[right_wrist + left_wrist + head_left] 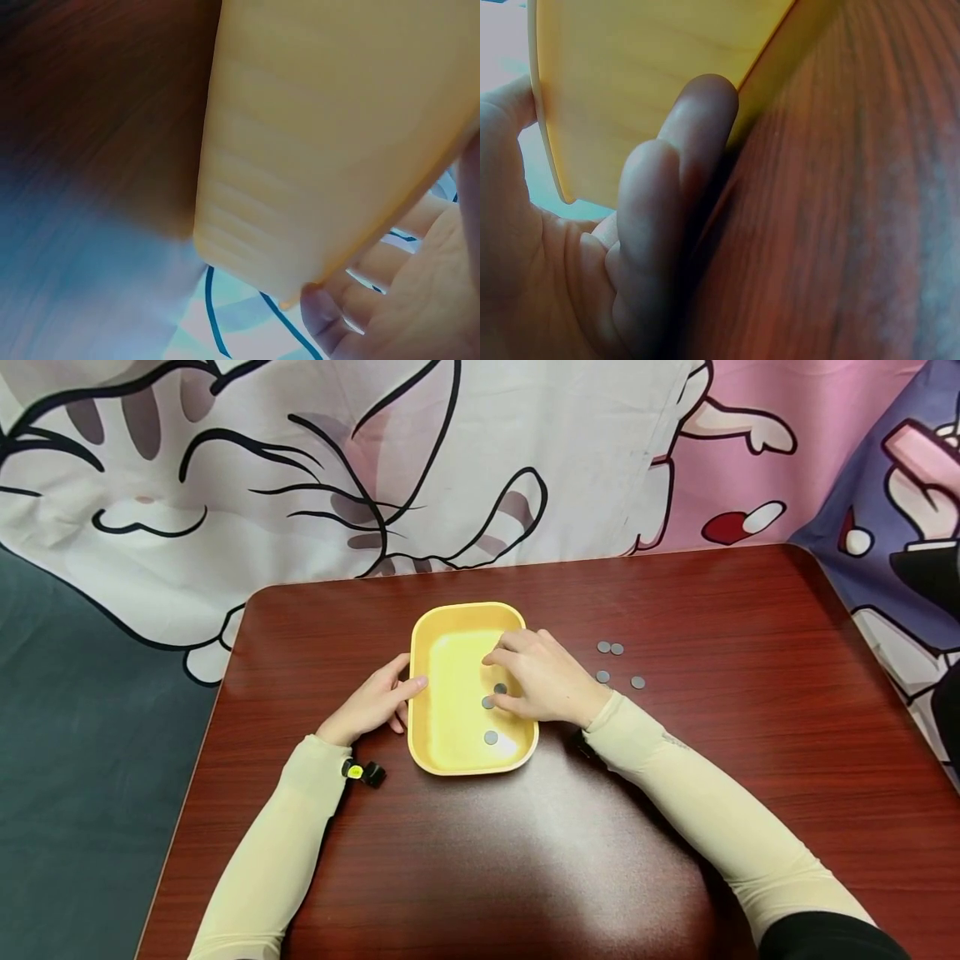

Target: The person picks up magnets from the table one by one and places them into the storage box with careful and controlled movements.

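Observation:
A yellow rectangular tray (452,718) with rounded corners stands on the table. My left hand (372,700) grips its left side, the thumb over the rim and fingers against the outer wall, as the left wrist view also shows. Over the tray's right rim reaches my right hand (551,679), fingers bent and spread apart from the thumb, holding nothing visible. Flat grey coin-like discs lie inside: one disc (488,702) right at the right thumb tip, another disc (500,689) just above it, and a third disc (491,737) lower down. The right wrist view shows the tray's outer wall (300,135).
Several more grey discs lie on the table right of the tray, among them a disc (637,682) set off from the others. The dark red wooden table (465,877) ends at a cartoon-printed curtain (585,468) behind. A black band (363,772) sits on the left wrist.

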### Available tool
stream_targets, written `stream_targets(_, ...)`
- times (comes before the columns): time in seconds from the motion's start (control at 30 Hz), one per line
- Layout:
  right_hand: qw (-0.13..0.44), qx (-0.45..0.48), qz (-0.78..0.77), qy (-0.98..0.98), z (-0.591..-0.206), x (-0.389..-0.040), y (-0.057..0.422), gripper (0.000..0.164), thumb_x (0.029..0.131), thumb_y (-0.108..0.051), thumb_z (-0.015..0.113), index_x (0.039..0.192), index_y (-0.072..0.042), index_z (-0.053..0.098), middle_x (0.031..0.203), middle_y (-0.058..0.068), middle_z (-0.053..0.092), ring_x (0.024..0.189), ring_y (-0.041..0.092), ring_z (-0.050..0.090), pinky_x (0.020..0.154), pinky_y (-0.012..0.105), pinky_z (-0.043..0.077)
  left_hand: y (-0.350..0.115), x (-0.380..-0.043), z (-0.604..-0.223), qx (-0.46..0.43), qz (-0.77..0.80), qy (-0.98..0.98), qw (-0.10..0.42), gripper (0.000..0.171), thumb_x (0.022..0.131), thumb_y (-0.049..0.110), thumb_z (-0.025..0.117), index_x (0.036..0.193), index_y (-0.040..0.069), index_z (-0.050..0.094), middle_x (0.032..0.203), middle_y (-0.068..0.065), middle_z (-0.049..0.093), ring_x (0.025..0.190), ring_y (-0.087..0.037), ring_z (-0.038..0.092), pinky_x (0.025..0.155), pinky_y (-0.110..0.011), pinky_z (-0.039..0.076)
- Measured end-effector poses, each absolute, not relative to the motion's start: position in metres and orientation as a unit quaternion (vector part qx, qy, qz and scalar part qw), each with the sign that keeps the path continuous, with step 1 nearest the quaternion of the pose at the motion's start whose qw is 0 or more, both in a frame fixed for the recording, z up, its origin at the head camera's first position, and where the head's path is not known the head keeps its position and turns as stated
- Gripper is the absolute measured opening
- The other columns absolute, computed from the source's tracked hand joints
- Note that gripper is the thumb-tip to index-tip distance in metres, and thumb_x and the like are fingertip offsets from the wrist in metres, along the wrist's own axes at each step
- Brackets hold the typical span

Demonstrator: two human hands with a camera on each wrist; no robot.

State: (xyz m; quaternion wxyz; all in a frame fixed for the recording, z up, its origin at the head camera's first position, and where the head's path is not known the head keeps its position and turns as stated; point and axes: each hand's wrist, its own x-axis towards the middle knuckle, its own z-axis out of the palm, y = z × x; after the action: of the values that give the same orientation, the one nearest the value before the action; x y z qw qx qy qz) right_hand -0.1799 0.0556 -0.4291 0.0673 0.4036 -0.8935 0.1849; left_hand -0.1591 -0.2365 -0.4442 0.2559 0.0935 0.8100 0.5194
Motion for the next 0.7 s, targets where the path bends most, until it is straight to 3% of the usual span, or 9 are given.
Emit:
stream_targets(0.1,0.056,0.401,0.182,-0.896,-0.427,-0.177,0.059,0.056,0.077,-0.049,0.076,0.119,-0.013,0.067,0.119,0.006,0.061,0.111,0.024,0.055,0.084,0.039,0.043,-0.237,-0.159,-0.445,0.095,0.52,0.81,0.256,0.057,0.099,0.041,0.053,0.147,0.018,0.033,0.069,-0.015,0.065,0.059,-0.042,0.064,0.049,-0.051,0.056)
stream_targets(0.27,0.046,0.416,0.168,-0.893,-0.426,-0.173,0.068,0.065,0.079,-0.052,0.073,0.13,-0.013,0.06,0.143,0.014,0.05,0.136,0.034,0.041,0.101,0.051,0.041,-0.237,-0.16,-0.446,0.095,0.52,0.809,0.257,0.057,0.099,0.041,0.053,0.147,0.017,0.033,0.069,-0.015,0.065,0.059,-0.042,0.063,0.049,-0.051,0.056)
stream_targets(0.5,0.046,0.437,0.171,-0.882,-0.423,-0.169,0.088,0.073,0.083,-0.054,0.069,0.138,-0.009,0.052,0.152,0.017,0.038,0.144,0.037,0.03,0.11,0.055,0.035,-0.237,-0.159,-0.445,0.096,0.518,0.81,0.258,0.058,0.099,0.042,0.053,0.148,0.017,0.032,0.069,-0.014,0.065,0.06,-0.042,0.063,0.05,-0.051,0.056)
stream_targets(0.7,0.042,0.42,0.181,-0.888,-0.421,-0.167,0.111,0.081,0.085,-0.06,0.063,0.145,-0.01,0.043,0.154,0.013,0.035,0.147,0.032,0.024,0.114,0.056,0.029,-0.235,-0.158,-0.442,0.094,0.517,0.811,0.257,0.058,0.099,0.04,0.053,0.148,0.016,0.032,0.071,-0.017,0.064,0.062,-0.046,0.063,0.051,-0.051,0.056)
